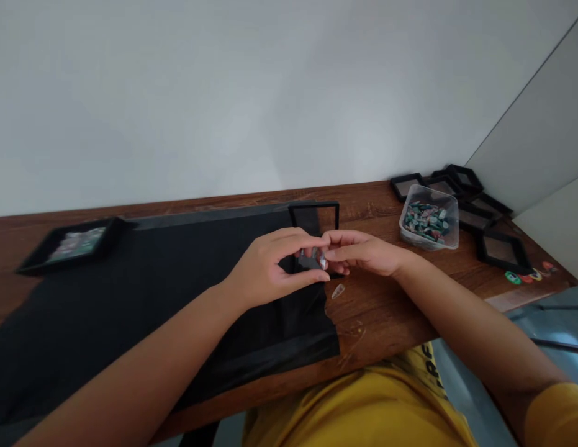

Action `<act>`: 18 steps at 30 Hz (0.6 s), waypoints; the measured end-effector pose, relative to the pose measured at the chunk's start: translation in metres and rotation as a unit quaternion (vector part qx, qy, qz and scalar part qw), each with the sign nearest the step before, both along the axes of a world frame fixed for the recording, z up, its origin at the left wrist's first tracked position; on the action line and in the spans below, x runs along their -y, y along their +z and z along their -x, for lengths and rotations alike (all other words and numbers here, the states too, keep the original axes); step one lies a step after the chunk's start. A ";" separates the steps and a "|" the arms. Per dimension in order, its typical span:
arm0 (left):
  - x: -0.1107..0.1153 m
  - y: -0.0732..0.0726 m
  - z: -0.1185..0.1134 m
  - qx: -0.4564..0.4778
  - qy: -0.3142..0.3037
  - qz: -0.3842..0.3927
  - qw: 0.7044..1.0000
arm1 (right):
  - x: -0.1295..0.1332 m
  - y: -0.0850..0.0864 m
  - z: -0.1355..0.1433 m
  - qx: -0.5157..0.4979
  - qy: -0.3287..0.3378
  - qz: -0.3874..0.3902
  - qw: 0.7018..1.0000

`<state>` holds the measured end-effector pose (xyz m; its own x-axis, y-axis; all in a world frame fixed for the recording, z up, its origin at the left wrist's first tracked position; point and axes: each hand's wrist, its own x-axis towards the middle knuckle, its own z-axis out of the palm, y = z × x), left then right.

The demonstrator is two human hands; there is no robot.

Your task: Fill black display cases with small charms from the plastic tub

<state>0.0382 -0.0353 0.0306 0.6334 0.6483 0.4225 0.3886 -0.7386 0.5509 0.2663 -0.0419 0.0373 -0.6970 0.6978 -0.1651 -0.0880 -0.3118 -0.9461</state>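
My left hand (282, 264) arches over a black frame (338, 216), with thumb and forefinger apart in a C shape. My right hand (363, 251) comes in from the right, its fingertips close to those of the left. It pinches a small shiny stone (323, 261), partly covered by the fingers. Other small pale bits show in the gap under my left forefinger, too small to make out. The frame lies partly on a black cloth (177, 292), and the hands hide its front part. A clear pointed piece (338, 290) lies on the wood just below the hands.
A clear plastic tub (451, 239) of mixed coloured stones stands to the right. Several black frames (503, 249) lie around it. Small coloured round pieces (513, 277) sit near the table's right edge. A filled black frame (41, 264) rests at left. A wall rises behind the wooden table (382, 316).
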 end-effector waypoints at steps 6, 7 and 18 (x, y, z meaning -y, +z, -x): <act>0.000 -0.001 -0.001 0.012 0.002 -0.043 0.999 | -0.001 -0.001 -0.001 -0.012 0.001 0.007 1.000; 0.000 0.000 -0.001 0.018 -0.003 -0.054 0.998 | -0.001 -0.001 -0.002 -0.016 0.003 0.005 1.000; 0.000 0.000 -0.006 0.073 -0.028 -0.155 0.985 | -0.003 -0.009 0.000 -0.025 0.025 -0.073 0.997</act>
